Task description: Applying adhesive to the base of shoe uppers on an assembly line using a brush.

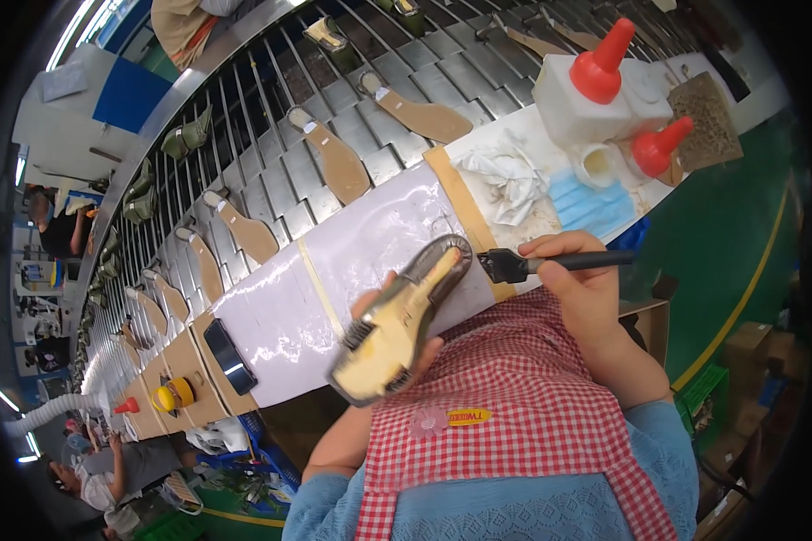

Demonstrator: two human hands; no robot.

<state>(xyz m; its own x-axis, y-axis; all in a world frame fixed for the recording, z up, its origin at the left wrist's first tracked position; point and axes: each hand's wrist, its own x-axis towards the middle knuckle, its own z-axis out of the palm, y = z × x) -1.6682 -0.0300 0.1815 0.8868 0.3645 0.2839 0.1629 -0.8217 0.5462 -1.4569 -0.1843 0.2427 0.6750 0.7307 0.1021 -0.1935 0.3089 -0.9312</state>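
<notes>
My left hand (429,353) is wrapped round a lasted shoe upper (395,326), held bottom up over the bench. Its underside shows a pale yellow middle, with dark material folded in round the edge. Most of the palm is hidden beneath it. In my right hand (579,287) is a brush with a black handle (595,260), pinched between thumb and fingers. The dark brush head (503,265) points left, close to the rounded end of the shoe; whether the two touch I cannot tell.
Tan insoles (334,162) lie on the metal roller conveyor (289,194) beyond the bench. To the right stand a white bottle with a red nozzle (586,95), a small cup (595,164), crumpled tissue (505,180) and a blue mask (591,203). A phone (229,357) and yellow tape (173,394) lie left.
</notes>
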